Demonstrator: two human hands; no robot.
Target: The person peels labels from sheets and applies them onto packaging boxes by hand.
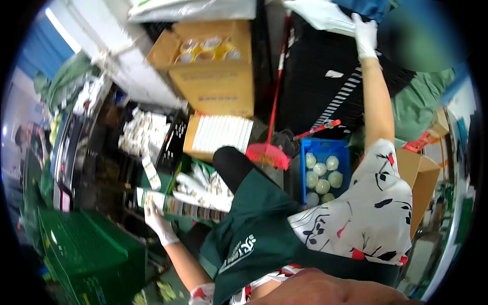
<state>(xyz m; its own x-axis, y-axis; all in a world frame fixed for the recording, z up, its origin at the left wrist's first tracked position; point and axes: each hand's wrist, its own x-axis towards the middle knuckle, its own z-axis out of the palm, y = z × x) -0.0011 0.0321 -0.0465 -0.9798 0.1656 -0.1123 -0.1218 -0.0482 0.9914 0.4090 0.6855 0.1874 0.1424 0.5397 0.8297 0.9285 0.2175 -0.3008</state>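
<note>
Where my left hand (pixel 161 227) reaches out low, one printed label strip (pixel 158 200), pinched at its lower edge between gloved thumb and fingers, near the black crate (pixel 176 134) of loose labels (pixel 145 133). Handling, as I judge it: very light, thin, bendable, likely smooth-faced and easily creased or torn — best taken by an edge, with the print left clear. Left arm: forearm angled outward from my body, wrist nearly straight, fingers pointing away from me. Right hand (pixel 365 36), also white-gloved: well apart, at the end of a nearly straight arm, by the edge of a white plastic sheet (pixel 320 16) on a black surface (pixel 310 76); grasping or merely touching, I cannot tell. Between my arms: one blue crate (pixel 325 144), containing pale round items (pixel 322 186).
</note>
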